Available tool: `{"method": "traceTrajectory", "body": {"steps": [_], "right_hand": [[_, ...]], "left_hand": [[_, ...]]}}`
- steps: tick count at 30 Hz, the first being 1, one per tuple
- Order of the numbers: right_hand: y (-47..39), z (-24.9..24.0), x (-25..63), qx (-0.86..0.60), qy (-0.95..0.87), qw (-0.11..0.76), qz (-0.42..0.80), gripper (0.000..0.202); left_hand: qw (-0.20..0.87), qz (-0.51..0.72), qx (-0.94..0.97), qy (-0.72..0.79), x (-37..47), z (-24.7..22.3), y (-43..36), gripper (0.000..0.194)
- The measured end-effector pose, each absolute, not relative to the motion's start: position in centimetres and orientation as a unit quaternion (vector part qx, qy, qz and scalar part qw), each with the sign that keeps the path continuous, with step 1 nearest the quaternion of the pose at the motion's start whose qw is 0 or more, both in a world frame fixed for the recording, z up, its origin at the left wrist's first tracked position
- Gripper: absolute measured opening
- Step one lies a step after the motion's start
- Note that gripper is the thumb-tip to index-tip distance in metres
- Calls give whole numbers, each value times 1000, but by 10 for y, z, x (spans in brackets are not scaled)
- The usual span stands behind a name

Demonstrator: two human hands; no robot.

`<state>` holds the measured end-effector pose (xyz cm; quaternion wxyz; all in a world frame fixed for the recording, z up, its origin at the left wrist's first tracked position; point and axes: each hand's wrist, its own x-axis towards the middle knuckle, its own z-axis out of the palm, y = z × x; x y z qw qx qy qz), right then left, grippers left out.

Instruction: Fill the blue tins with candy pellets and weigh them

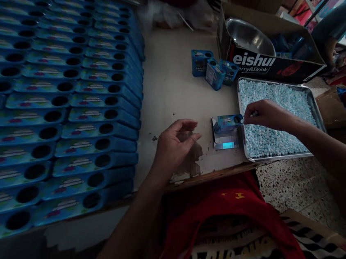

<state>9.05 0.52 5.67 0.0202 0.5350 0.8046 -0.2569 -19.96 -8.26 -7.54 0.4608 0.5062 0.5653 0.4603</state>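
My left hand (177, 139) hovers over the table with thumb and fingers apart, curved around nothing. To its right sits a small scale (217, 141) with a lit blue display, partly blurred out. A blue box (229, 121) with a dark round opening lies on the scale. My right hand (262, 114) is closed in a pinch at the tray's left side, its fingertips beside the box's opening. Pale pellets (254, 113) show between its fingers. Under this hand, a metal tray (246, 150) holds a layer of pale blue and white pellets (279, 139).
Rows of blue boxes (100, 143) with round openings fill the table's left. Several loose blue boxes (215, 73) stand behind the scale. A printed carton (280, 66) at back right holds a metal bowl (251, 34). A person's arm (335, 26) shows at far right.
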Motion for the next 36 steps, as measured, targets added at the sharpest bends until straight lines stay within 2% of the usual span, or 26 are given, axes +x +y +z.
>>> {"method": "traceTrajectory", "body": {"steps": [10, 18, 21, 31, 34, 36], "right_hand": [[11, 60, 70, 503, 837, 40, -215, 8], [-1, 64, 55, 455, 876, 56, -149, 27], [-5, 63, 56, 451, 879, 56, -142, 28], [-7, 59, 53, 474, 853, -44, -213, 18], [-5, 61, 69, 493, 844, -88, -194, 14], [-5, 56, 95, 524, 835, -79, -150, 16]], "left_hand": [[485, 434, 510, 562, -197, -82, -79, 37], [482, 419, 513, 574, -202, -86, -77, 39], [481, 423, 514, 571, -202, -88, -76, 40], [481, 422, 524, 562, -195, -85, -74, 45], [476, 420, 531, 562, -194, -79, -74, 45], [465, 421, 533, 568, -196, -75, -73, 43]]}}
